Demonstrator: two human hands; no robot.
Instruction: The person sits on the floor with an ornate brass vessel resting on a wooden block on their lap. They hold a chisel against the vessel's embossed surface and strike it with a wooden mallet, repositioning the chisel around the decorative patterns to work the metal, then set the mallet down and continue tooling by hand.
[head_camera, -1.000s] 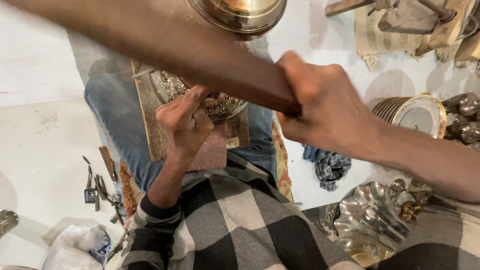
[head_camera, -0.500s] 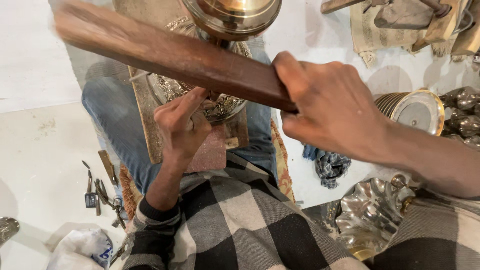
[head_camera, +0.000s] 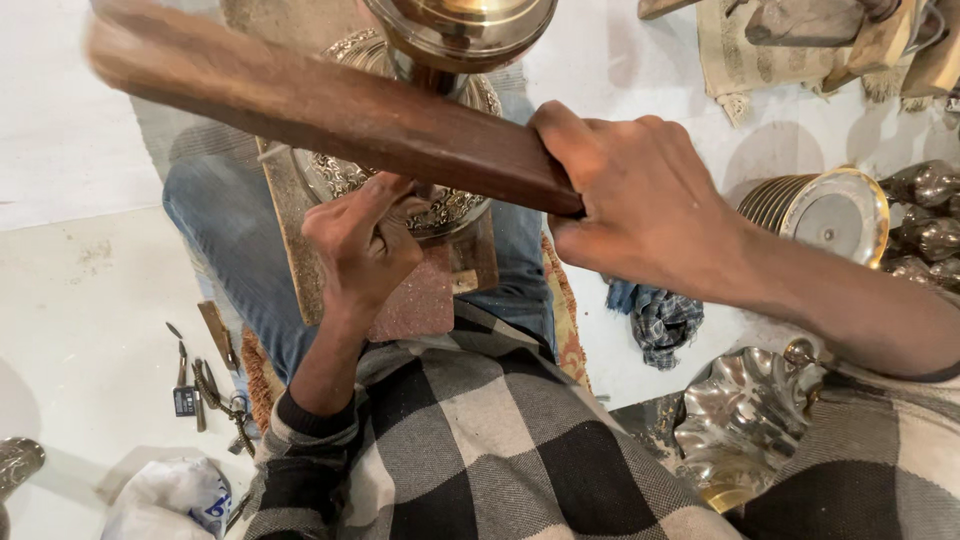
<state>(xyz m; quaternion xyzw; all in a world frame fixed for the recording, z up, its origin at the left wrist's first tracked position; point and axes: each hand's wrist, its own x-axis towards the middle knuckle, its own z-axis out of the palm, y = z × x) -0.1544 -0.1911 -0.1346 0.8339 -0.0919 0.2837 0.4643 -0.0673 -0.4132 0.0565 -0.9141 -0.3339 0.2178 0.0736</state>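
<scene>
Head view: wooden bat (head_camera: 330, 110) in right hand (head_camera: 640, 200), above engraved metal bowl (head_camera: 400, 190).

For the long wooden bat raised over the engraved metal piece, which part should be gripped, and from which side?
Probably the near end of the wooden bat, taken from the person's right, as the right hand does. It is a long flat slat slanting up and left over the engraved metal piece; that end is free.

A long wooden bat (head_camera: 330, 110) crosses above the lap, blocking the engraved metal vessel (head_camera: 400, 185). Small tools (head_camera: 205, 385) litter the floor at left; stacked plates (head_camera: 815, 210) and a fluted bowl (head_camera: 745, 420) crowd the right. Bare floor (head_camera: 70, 300) lies left.
</scene>
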